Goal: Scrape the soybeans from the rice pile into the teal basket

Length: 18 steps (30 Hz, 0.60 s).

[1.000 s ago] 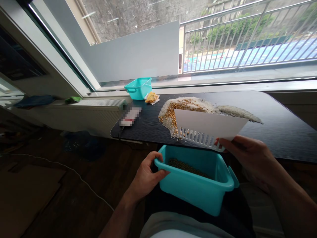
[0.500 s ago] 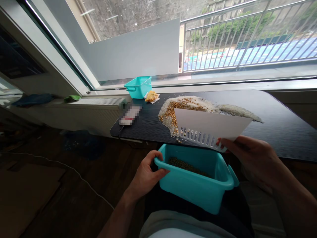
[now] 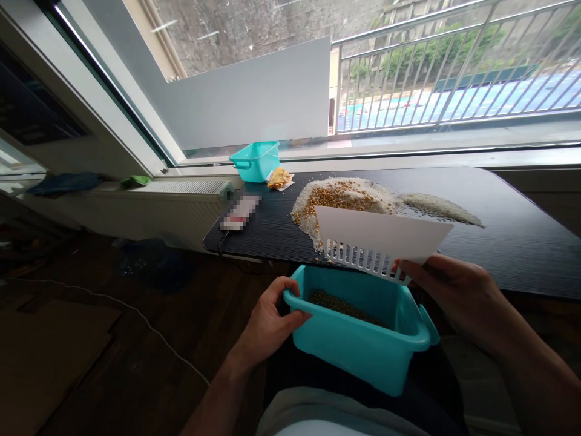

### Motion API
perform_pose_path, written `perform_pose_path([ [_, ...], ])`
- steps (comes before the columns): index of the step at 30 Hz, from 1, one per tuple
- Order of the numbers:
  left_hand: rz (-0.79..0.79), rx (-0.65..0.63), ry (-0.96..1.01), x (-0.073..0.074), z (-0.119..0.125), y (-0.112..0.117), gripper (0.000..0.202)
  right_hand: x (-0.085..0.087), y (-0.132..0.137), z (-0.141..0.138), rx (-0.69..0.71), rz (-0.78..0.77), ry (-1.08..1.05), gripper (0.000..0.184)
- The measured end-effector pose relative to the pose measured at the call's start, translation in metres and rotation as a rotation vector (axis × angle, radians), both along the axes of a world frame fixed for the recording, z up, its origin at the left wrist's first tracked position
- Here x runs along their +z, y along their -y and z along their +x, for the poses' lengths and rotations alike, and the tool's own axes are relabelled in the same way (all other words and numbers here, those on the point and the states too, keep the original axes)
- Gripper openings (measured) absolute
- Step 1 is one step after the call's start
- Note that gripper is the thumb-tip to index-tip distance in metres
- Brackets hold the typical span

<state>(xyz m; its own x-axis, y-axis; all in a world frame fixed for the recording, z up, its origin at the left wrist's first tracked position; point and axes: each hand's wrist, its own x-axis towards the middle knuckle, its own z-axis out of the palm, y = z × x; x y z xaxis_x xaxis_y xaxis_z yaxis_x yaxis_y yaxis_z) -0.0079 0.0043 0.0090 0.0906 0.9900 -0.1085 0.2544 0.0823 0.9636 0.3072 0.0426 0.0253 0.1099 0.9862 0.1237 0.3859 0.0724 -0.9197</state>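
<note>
My left hand [image 3: 271, 312] grips the left rim of a turquoise plastic bin [image 3: 349, 348] on my lap, thumb outside and fingers over the edge. Small greenish beans [image 3: 342, 306] lie on the bin's bottom. Between the thumb and fingers of my right hand [image 3: 438, 275] is a white slotted card [image 3: 381, 233], tilted above the bin's far rim, its row of slots facing down. Beyond the card, a pile of white grains mixed with yellow beans [image 3: 338, 197] covers part of the black table. The card hides the near side of this pile.
A second turquoise bin [image 3: 256, 162] stands at the table's back left, beside a crumpled yellow cloth [image 3: 279, 177]. A blurred white object with a cable [image 3: 241, 213] lies at the left edge. A strip of pale grains [image 3: 442, 207] extends right on the black table [image 3: 512, 242].
My right hand has brought the white slotted card slightly left and down, closer to the bin. My left hand keeps its hold on the rim.
</note>
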Motion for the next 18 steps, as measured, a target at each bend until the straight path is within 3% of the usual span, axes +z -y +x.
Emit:
perform_pose_path([
  [10,0.008,0.003,0.000,-0.0010,-0.0004,0.0001,0.028,0.0005,0.0057,0.0046,-0.108,-0.017,-0.033,0.042],
  [18,0.011,-0.005,0.000,-0.0026,-0.0008,0.0003,0.028,0.0038,0.0064,0.0013,0.019,-0.030,0.003,0.049],
])
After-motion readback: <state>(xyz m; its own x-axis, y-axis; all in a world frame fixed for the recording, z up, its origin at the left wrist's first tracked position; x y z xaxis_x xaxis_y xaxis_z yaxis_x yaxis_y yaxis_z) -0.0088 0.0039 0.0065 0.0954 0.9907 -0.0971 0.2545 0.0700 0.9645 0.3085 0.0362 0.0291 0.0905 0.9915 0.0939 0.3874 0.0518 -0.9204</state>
